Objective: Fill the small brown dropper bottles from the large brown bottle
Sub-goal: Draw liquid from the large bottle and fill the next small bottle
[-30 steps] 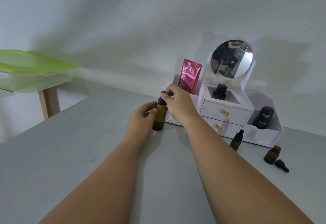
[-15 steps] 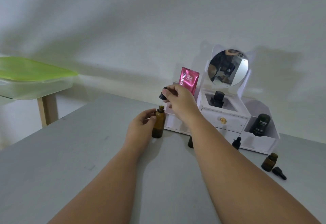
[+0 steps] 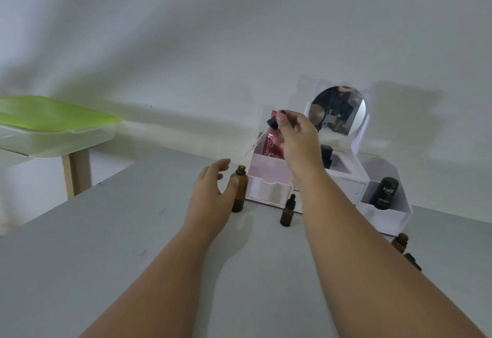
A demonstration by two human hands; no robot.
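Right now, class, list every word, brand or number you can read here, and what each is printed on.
"Kahf": on the black container in the white organiser; the smaller print below it is blurred.
"Glad2" and, seemingly, "10x": on the pink sachet, partly hidden by the right hand.

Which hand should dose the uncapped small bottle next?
Right. The right hand pinches the dropper, and the uncapped small bottle stands on its side; the left hand touches the large bottle.
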